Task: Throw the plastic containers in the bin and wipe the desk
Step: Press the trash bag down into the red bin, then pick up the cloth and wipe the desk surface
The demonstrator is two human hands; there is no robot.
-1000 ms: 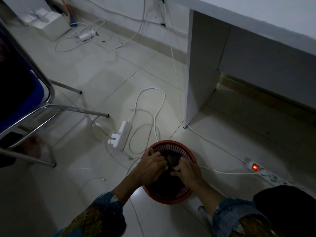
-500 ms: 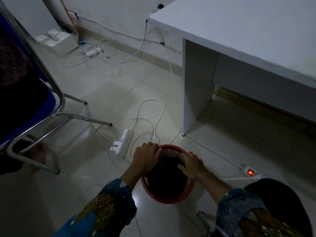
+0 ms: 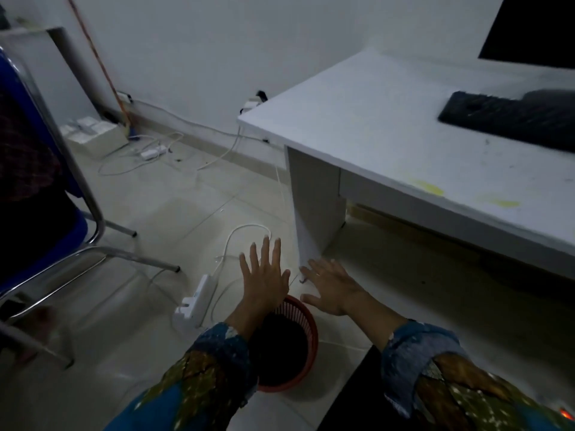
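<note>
Both hands empty, fingers spread, palms down, apart from each other: left hand (image 3: 264, 276) above the far rim of the bin (image 3: 306, 329), right hand (image 3: 331, 287) just beside it to the right, over the floor. Neither is gripping anything

Progress, judging by layout: no plastic containers on the visible part of the desk (image 3: 389, 119), none in the hands, so binning step looks done. Can't confirm though, bin interior is just dark, contents not readable. Wipe step not started imo: yellow stains (image 3: 429, 187) near the desk's front edge, plus small dark specks further right. No cloth anywhere in view, so that needs fetching first

Surface: white desk top, keyboard (image 3: 510, 118) at the back right, dark monitor (image 3: 529, 29) behind it. Left part of the top is bare

Room: dim, pale tiled floor (image 3: 174, 219), white wall. Red mesh bin sits on the floor near the desk leg (image 3: 314, 206). White power strip (image 3: 194, 303) w/ looped cables just left of the bin, more cables along the skirting. Blue chair (image 3: 40, 219) w/ chrome frame at left, well apart from the desk
</note>
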